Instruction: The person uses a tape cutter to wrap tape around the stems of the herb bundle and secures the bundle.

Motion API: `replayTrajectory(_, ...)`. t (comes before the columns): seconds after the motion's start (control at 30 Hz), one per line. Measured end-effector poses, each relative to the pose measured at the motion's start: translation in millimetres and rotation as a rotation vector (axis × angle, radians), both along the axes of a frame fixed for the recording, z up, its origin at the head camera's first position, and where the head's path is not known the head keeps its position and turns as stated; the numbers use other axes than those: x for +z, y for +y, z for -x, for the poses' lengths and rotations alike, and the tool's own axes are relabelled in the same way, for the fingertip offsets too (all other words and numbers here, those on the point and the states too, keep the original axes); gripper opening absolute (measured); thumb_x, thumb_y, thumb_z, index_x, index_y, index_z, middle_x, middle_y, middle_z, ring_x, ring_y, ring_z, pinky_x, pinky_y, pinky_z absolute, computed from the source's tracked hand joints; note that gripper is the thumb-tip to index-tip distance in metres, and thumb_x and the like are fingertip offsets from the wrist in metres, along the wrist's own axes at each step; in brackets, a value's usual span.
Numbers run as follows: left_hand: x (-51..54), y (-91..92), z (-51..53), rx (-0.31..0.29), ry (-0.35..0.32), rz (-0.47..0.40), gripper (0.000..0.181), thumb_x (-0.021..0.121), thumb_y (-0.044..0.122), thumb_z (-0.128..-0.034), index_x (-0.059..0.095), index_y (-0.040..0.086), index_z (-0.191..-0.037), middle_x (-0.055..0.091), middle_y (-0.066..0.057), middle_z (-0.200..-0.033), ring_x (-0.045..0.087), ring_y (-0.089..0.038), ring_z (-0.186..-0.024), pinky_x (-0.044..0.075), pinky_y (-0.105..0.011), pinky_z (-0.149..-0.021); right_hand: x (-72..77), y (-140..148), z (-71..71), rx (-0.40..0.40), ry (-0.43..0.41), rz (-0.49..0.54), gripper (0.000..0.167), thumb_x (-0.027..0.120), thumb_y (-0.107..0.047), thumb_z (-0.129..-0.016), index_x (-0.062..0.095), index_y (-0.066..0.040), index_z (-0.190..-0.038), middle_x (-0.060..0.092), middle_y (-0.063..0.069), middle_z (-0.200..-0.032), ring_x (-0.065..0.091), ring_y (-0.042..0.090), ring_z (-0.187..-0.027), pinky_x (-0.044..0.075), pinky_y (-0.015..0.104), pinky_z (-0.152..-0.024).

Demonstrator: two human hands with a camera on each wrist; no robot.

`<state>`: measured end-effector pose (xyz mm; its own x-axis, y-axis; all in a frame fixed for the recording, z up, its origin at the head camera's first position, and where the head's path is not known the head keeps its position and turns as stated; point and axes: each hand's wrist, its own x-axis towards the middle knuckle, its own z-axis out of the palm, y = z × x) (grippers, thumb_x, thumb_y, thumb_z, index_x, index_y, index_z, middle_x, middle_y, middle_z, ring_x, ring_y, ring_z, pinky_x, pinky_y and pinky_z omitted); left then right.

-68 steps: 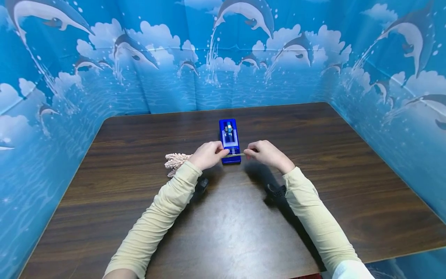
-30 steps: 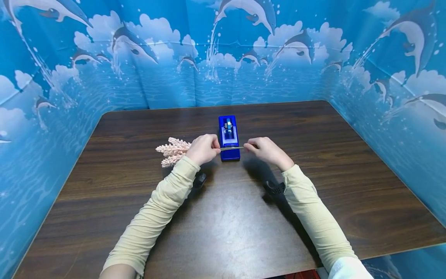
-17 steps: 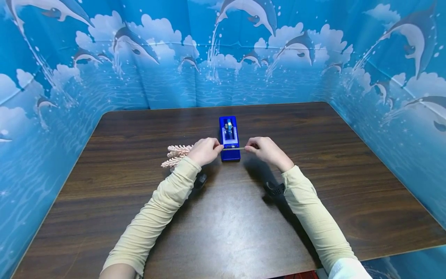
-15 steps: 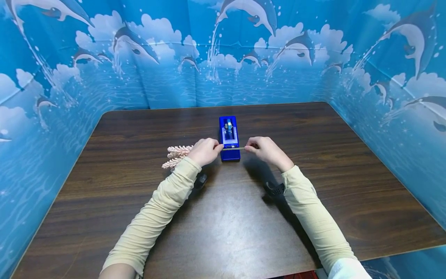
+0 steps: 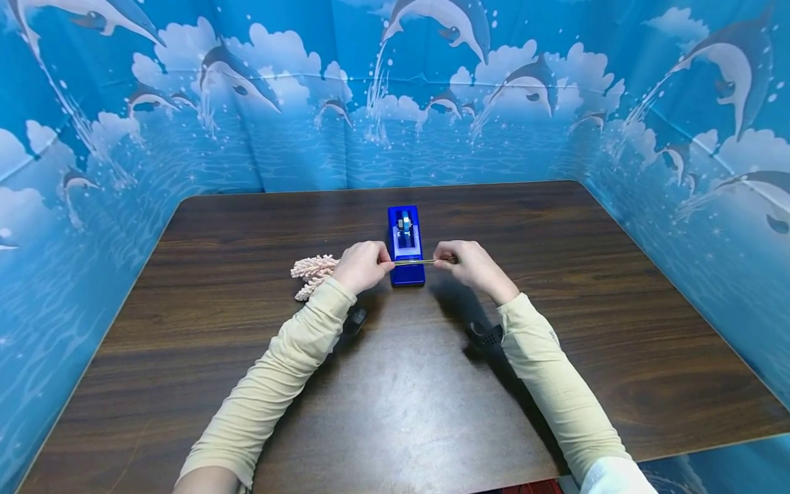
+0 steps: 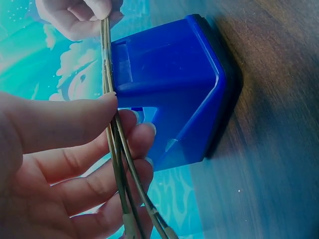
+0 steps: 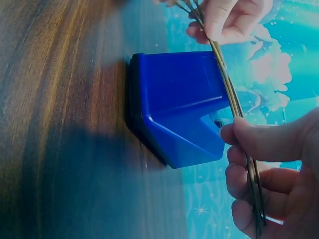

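A bunch of dried-looking stems (image 5: 413, 262) with pale pink flower heads (image 5: 313, 271) stretches level between my two hands, across the near end of a blue tape dispenser (image 5: 407, 276). My left hand (image 5: 363, 267) pinches the stems between thumb and fingers, on the flower side. Toward the other end, my right hand (image 5: 472, 269) pinches them the same way, and the cut ends show below its fingers in the right wrist view. The stems (image 6: 106, 59) lie against the dispenser's cutting edge in the left wrist view; whether tape is wrapped round them is hard to tell.
The dispenser stands on a dark wood-grain table (image 5: 395, 412), a tape roll (image 5: 404, 225) in its slot. A blue dolphin-print curtain (image 5: 296, 137) encloses the table's back and sides. Something red (image 5: 533, 488) shows below the front edge.
Both hands have moved slightly away from me with the stems, off the dispenser's nearest edge. The flower heads swung outward, then turned back partly behind my left hand.
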<state>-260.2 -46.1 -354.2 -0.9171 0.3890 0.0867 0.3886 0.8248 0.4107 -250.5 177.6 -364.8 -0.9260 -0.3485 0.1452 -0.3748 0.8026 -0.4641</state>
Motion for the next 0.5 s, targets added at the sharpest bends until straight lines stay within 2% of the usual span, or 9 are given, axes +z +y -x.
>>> replayTrajectory(0.3, -0.2, 1.0, 1.0, 0.001, -0.042, 0.011, 0.014, 0.064, 0.020, -0.0918, 0.063, 0.007, -0.086, 0.065, -0.007, -0.082, 0.059, -0.023, -0.078, 0.046, -0.036, -0.073, -2.6, 0.1, 2.1, 0.051, -0.006, 0.019, 0.009, 0.061, -0.016, -0.095, 0.065, -0.009, -0.091, 0.056, 0.001, -0.073, 0.047, 0.014, -0.064, 0.037, 0.028, -0.063)
replayTrajectory(0.47, -1.9, 0.9, 3.2, -0.022, -0.074, 0.033, 0.013, 0.061, 0.019, -0.0931, 0.062, 0.007, -0.087, 0.064, -0.006, -0.083, 0.059, -0.022, -0.079, 0.047, -0.035, -0.075, -4.1, 0.3, 4.0, 0.063, -0.023, 0.022, 0.015, 0.061, -0.019, -0.095, 0.069, -0.007, -0.095, 0.062, 0.003, -0.076, 0.049, 0.014, -0.066, 0.040, 0.028, -0.064)
replayTrajectory(0.5, -4.5, 0.3, 5.2, -0.036, -0.058, 0.028, 0.013, 0.061, 0.019, -0.0927, 0.062, 0.008, -0.086, 0.064, -0.005, -0.081, 0.058, -0.021, -0.076, 0.046, -0.034, -0.072, -4.4, 0.2, 4.3, 0.066, -0.028, 0.023, 0.016, 0.061, -0.020, -0.095, 0.070, -0.006, -0.095, 0.064, 0.004, -0.077, 0.050, 0.014, -0.066, 0.040, 0.028, -0.065)
